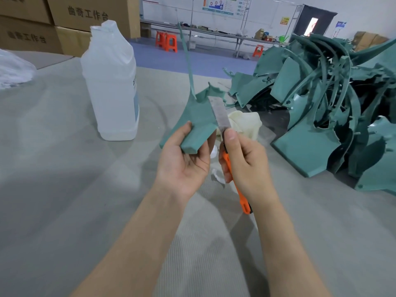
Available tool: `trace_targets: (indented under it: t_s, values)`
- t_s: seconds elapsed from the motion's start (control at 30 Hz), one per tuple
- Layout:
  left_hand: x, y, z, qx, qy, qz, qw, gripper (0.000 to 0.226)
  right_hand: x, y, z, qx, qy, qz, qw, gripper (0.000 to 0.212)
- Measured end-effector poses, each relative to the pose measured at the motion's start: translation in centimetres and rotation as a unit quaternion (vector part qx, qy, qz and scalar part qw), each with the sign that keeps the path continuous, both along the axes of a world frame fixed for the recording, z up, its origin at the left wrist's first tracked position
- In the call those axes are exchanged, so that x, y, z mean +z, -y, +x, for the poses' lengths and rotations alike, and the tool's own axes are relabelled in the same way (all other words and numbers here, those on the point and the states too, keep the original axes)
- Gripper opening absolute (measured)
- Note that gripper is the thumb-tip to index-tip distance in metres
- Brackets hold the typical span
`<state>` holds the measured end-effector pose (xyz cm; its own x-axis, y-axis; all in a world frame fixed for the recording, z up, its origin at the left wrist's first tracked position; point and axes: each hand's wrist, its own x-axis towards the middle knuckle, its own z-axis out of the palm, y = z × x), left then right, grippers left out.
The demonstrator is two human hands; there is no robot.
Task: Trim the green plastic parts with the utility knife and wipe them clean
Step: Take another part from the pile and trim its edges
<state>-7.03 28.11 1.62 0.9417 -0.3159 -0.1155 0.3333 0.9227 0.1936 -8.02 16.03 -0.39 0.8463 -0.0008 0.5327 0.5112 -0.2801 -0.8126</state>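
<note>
My left hand (pixel 185 160) grips the lower end of a green plastic part (pixel 197 116), a curved panel with a long thin strip rising from its top. An orange utility knife (pixel 235 181) is held in my right hand (pixel 246 161), thumb pressed on the extended blade (pixel 220 113). The blade lies against the right edge of the held part. Behind the hands, a cream-coloured cloth (pixel 246 123) lies on the grey table (pixel 64 189).
A large pile of green plastic parts (pixel 325 103) fills the right side of the table. A translucent white jug (pixel 110 82) stands at left centre. Cardboard boxes (pixel 42 24) are stacked at the back left, with a plastic bag (pixel 12 69) at the left edge.
</note>
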Motion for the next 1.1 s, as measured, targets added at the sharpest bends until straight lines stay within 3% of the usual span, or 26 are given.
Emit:
trace_targets:
  t_s: [0.27,0.53,0.8,1.0,1.1]
  values:
    - [0.0,-0.1,-0.1,0.002,0.000,-0.015,1.000,0.017,-0.2,-0.1,0.2,-0.003,0.016,-0.014,1.000,0.046]
    - [0.0,-0.2,-0.2,0.000,0.002,-0.008,1.000,0.016,-0.4,0.1,0.2,0.030,-0.036,-0.013,0.999,0.057]
    - [-0.2,-0.3,0.1,0.001,0.003,-0.008,1.000,0.015,-0.5,0.0,0.2,0.062,-0.057,-0.010,0.996,0.053]
    - [-0.1,-0.4,0.2,0.027,-0.005,0.017,0.999,0.015,-0.7,-1.0,0.0,0.086,-0.030,-0.090,0.992,0.052]
    - [0.1,-0.8,0.0,0.020,-0.013,-0.008,1.000,0.027,-0.6,-1.2,-0.2,0.087,-0.034,-0.120,0.988,0.053]
